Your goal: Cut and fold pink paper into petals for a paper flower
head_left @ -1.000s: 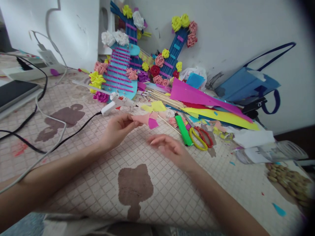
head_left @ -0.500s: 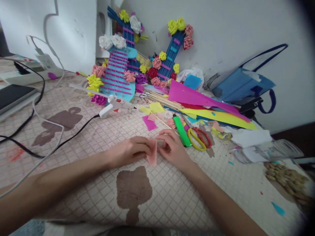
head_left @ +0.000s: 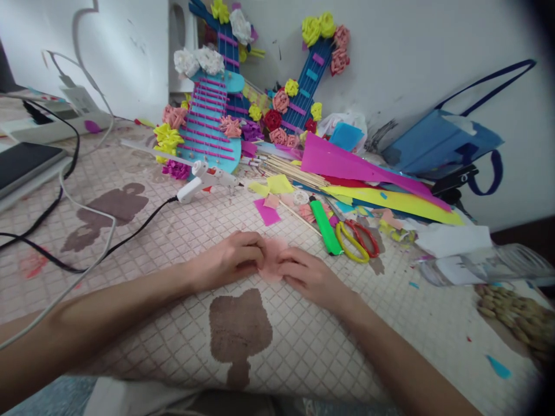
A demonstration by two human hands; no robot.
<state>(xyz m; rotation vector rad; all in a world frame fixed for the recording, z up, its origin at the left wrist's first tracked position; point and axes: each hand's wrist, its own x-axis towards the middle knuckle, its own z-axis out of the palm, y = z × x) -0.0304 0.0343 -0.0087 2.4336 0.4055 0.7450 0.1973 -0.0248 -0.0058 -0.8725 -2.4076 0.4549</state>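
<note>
Between my two hands is a small piece of pale pink crepe paper (head_left: 272, 267), turned broadly toward me. My left hand (head_left: 238, 257) pinches its left edge with bent fingers. On the other side, my right hand (head_left: 309, 274) grips the right edge between thumb and fingers. Both hands are low over the quilted tablecloth. Just beyond them lie a magenta paper square (head_left: 267, 212), a green box cutter (head_left: 325, 226) and scissors (head_left: 358, 240) with yellow and red handles. A white glue gun (head_left: 206, 179) lies farther back on the left.
Blue paper instruments (head_left: 210, 127) with paper flowers lean at the back. Wooden sticks (head_left: 290, 167) and a magenta sheet (head_left: 359, 170) lie behind the scissors. Cables (head_left: 130, 242) cross the left side. A clear plastic bottle (head_left: 489, 263) lies at right, near a blue bag (head_left: 437, 141).
The pink paper was edge-on and folded-looking; now it is spread flatter between my hands. My right fingers have closed on its right edge. The whole view has shifted slightly.
</note>
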